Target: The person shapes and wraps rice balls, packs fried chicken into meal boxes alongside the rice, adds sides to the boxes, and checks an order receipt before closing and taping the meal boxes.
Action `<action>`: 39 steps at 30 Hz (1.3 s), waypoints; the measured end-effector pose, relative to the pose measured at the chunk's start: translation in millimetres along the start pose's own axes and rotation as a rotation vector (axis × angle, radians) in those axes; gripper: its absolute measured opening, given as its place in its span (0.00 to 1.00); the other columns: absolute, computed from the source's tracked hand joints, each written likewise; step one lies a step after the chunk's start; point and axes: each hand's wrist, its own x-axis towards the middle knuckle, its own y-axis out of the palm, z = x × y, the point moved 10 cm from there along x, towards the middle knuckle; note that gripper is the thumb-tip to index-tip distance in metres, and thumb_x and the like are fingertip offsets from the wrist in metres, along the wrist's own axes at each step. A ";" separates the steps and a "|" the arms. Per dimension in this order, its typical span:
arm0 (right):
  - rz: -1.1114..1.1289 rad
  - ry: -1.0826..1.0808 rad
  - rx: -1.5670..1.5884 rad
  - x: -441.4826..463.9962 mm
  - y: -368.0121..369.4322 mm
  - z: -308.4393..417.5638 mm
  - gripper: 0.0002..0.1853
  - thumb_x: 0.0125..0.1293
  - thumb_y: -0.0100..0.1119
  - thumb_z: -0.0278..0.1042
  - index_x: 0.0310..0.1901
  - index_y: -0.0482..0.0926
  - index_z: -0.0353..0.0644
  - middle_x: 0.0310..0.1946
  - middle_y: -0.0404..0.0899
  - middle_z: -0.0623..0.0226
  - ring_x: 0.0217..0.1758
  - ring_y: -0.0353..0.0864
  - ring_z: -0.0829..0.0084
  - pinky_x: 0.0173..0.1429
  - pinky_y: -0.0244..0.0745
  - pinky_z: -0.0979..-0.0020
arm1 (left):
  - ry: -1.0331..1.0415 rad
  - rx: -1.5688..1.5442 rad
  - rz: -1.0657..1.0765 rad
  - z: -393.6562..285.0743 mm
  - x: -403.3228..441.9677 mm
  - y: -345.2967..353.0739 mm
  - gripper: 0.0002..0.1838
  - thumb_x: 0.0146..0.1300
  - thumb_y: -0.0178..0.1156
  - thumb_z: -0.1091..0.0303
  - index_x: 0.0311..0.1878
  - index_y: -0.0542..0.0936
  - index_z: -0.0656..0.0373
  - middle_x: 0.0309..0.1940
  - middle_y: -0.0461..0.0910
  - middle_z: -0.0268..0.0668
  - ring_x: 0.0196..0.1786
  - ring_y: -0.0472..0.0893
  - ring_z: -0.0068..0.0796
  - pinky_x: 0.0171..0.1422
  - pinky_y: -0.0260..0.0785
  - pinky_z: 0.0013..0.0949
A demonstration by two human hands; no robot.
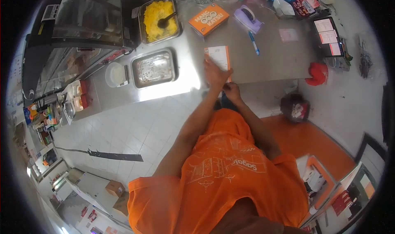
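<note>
An orange-edged box with a white printed slip (pixel 218 55) on its top lies at the near edge of the steel counter. My left hand (pixel 214 73) spans it, fingers along its left side and thumb at its right side. Just below the box's near end, by the counter edge, is my right hand (pixel 233 93) with its fingers curled together. What those fingers hold, if anything, is hidden. Beyond the box stands an orange carton lettered "Mang Katsu" (pixel 209 19). A blue pen (pixel 254 43) and a purple tape dispenser (pixel 248 20) lie to the right of that carton.
On the left of the counter (pixel 271 61) are a tray of yellow food (pixel 153 12) with a black spoon (pixel 165 21), a metal tray (pixel 154 68) and a white round tub (pixel 115 74). A tablet (pixel 328 36) stands at the right, near a red bundle (pixel 317 74).
</note>
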 end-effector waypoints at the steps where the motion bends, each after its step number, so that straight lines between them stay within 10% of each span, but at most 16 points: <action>1: -0.016 -0.029 0.008 0.7 0.0 0.1 0.09 0.65 0.61 0.30 0.37 0.85 0.32 0.28 0.85 0.56 0.33 0.84 0.69 0.41 0.76 0.66 | -0.011 -0.020 0.015 0.1 0.2 0.1 0.73 0.36 0.81 0.51 0.77 0.41 0.65 0.69 0.59 0.57 0.65 0.69 0.57 0.66 0.68 0.49; 13: -0.213 -0.022 0.144 9.2 -50.7 63.7 0.10 0.65 0.60 0.25 0.27 0.80 0.28 0.19 0.81 0.62 0.23 0.77 0.78 0.30 0.71 0.69 | 0.168 -0.069 -0.075 -74.4 1.2 -59.8 0.71 0.37 0.79 0.52 0.77 0.41 0.68 0.67 0.60 0.58 0.65 0.70 0.56 0.63 0.71 0.49; 34: -0.413 -0.324 0.193 -13.0 -135.5 160.0 0.08 0.62 0.63 0.19 0.43 0.82 0.27 0.31 0.85 0.66 0.33 0.81 0.83 0.32 0.75 0.79 | 0.513 -0.290 -0.108 -192.8 -48.2 -156.5 0.73 0.35 0.80 0.54 0.76 0.41 0.72 0.66 0.59 0.60 0.64 0.70 0.58 0.63 0.71 0.47; 39: -0.564 -0.491 0.213 -19.0 -153.5 168.7 0.07 0.51 0.65 0.21 0.34 0.83 0.32 0.22 0.80 0.59 0.23 0.80 0.72 0.27 0.71 0.70 | 0.537 -0.248 -0.122 -201.6 -54.1 -158.2 0.74 0.34 0.81 0.53 0.77 0.40 0.72 0.65 0.60 0.59 0.63 0.72 0.58 0.61 0.73 0.47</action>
